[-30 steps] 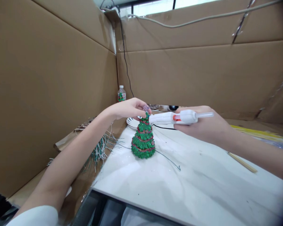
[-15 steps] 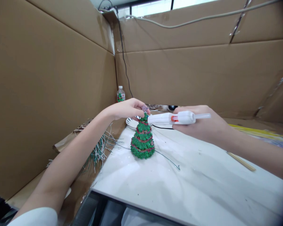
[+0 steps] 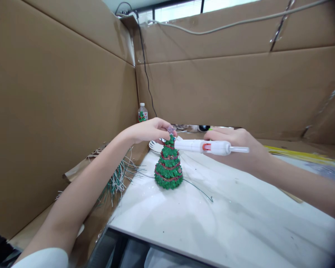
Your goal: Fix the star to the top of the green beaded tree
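Green, glittering foliage ringed with red bands is seen on one small tree (image 3: 169, 167), set on the white tabletop (image 3: 226, 227) near its left edge. Two hands are counted. By the left grip (image 3: 153, 130), closed at the tree's tip, one purplish translucent piece (image 3: 171, 129) is pinched between the fingers. By the right grip (image 3: 241, 139), closed around its body, one white glue gun (image 3: 217, 147) is held beside the tree's top; whether the tree is touched by its front end cannot be told. One clear glue stick (image 3: 239, 149) is left protruding from its rear.

The tree is pointed upward, its long axis vertical, its wide end down. The gun is pointed left, at the tree's top, its long axis laid nearly level across the view.

One thin wire (image 3: 198, 188) with a hooked end is stretched rightward from the tree's base. At the tabletop's left edge, a bundle of green and white strands (image 3: 117, 182) is spread, too many to be counted. One white-capped bottle (image 3: 143, 108) is placed near the corner of the cardboard walls (image 3: 212, 85). On the right, yellow strips (image 3: 298, 154) are laid.
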`<action>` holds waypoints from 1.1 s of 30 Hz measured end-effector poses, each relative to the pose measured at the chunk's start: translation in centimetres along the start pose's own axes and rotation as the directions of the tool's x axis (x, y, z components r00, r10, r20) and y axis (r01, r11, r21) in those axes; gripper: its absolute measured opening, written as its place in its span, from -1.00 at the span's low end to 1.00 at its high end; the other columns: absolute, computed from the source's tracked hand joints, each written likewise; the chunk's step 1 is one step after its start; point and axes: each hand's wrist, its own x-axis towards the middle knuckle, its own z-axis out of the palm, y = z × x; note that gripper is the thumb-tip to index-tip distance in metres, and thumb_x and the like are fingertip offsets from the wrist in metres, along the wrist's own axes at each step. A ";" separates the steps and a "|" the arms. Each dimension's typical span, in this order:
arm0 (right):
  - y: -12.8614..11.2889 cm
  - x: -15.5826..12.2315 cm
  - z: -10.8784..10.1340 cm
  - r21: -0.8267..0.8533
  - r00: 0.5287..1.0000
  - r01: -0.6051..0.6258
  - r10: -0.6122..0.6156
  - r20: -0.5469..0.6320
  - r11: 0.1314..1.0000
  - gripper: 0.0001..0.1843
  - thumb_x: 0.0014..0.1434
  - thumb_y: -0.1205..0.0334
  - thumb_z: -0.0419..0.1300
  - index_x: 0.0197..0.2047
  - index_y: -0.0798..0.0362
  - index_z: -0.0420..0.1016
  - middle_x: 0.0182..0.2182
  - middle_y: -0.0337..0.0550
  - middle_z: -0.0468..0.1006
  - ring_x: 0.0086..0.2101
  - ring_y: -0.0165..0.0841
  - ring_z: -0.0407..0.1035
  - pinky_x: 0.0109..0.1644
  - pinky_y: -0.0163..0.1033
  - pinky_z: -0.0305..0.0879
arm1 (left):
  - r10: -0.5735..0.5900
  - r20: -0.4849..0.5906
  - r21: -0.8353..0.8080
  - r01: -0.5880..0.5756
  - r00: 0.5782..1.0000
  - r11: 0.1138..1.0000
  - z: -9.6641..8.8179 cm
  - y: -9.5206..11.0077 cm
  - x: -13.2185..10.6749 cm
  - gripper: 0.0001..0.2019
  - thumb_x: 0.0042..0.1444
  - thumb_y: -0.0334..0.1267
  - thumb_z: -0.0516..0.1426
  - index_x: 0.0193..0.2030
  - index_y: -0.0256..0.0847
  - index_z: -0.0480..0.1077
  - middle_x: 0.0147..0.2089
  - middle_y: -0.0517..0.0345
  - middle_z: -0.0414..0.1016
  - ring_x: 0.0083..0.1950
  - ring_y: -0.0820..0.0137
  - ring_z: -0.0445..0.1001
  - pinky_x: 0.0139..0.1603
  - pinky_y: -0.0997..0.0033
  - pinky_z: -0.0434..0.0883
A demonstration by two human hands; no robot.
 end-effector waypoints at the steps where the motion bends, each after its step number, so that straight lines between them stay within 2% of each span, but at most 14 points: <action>1: 0.1 0.0 0.0 -0.010 1.000 0.011 -0.011 -0.004 1.000 -0.81 0.12 0.25 0.03 -0.51 0.08 0.19 -0.58 -0.26 0.21 -0.56 -0.50 0.09 -0.49 -0.31 -0.17 | 0.002 0.001 -0.002 -0.002 1.000 1.000 0.0 0.0 0.0 -0.74 -0.03 -0.29 0.14 -0.15 -0.22 0.47 -0.11 0.07 0.53 -0.15 0.37 0.51 -0.16 0.43 0.45; 19: 0.7 -0.5 0.3 -0.048 0.993 0.109 -0.111 -0.044 0.993 -0.84 0.17 0.29 0.01 -0.43 0.10 0.32 -0.53 -0.23 0.34 -0.54 -0.49 0.14 -0.50 -0.31 -0.11 | 0.009 -0.001 -0.006 -0.009 1.000 1.000 0.0 0.2 0.0 -0.77 0.02 -0.32 0.12 -0.15 -0.26 0.46 -0.14 0.06 0.52 -0.19 0.42 0.50 -0.19 0.44 0.46; 26: 1.2 -0.5 1.1 -0.008 0.968 0.184 -0.183 -0.175 0.983 -0.86 0.13 0.26 0.05 -0.43 0.09 0.33 -0.54 -0.26 0.32 -0.59 -0.50 0.10 -0.55 -0.34 -0.12 | -0.005 0.000 0.006 0.005 1.000 1.000 -0.1 0.2 0.0 -0.74 0.01 -0.32 0.12 -0.13 -0.26 0.45 -0.08 0.05 0.52 -0.14 0.40 0.50 -0.16 0.46 0.45; 33: 1.7 -0.7 1.3 0.007 0.974 0.189 -0.187 -0.125 0.982 -0.88 0.15 0.20 0.09 -0.35 0.07 0.30 -0.47 -0.27 0.35 -0.56 -0.50 0.13 -0.52 -0.35 -0.06 | 0.006 -0.002 0.001 -0.006 1.000 1.000 0.0 0.1 0.0 -0.75 0.02 -0.33 0.11 -0.14 -0.26 0.46 -0.09 0.06 0.52 -0.15 0.40 0.50 -0.18 0.46 0.46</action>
